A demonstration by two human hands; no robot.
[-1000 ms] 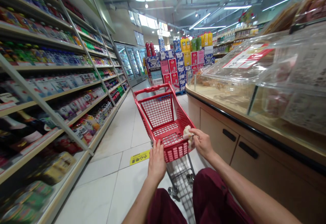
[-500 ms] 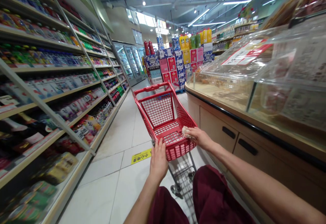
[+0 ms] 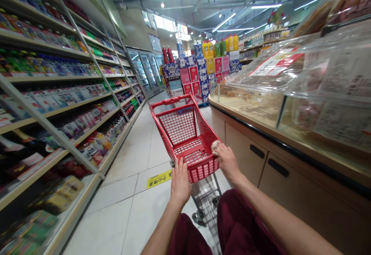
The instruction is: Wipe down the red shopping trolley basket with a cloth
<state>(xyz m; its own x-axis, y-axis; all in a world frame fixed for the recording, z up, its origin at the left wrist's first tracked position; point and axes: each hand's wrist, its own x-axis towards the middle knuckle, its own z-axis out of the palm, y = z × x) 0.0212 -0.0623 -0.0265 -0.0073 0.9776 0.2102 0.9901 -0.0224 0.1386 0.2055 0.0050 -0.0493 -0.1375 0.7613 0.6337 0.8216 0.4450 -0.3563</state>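
A red plastic shopping cart (image 3: 177,125) stands in front of me, its basket vacant. My left hand (image 3: 181,183) holds the basket's near left corner, with the fingers laid over the rim and the thumb hidden. In my right hand (image 3: 227,161) is a crumpled whitish cloth (image 3: 215,147), pressed against the rim on the cart's right side. The fingers close around it, so only part of the cloth shows. Grey legs and casters (image 3: 198,215) hold up the basket, close to my knees.
Shelves of bottles and packs (image 3: 55,69) line the left side. A wooden counter (image 3: 243,131) with clear plastic food boxes (image 3: 269,67) runs close on the right. Stacked drink cartons (image 3: 194,79) stand beyond the cart. A yellow floor sticker (image 3: 159,179) lies left of it.
My right hand has moved the cloth slightly up and away from me, from inside the near right corner onto the right rim. My left hand keeps its place on the cart.
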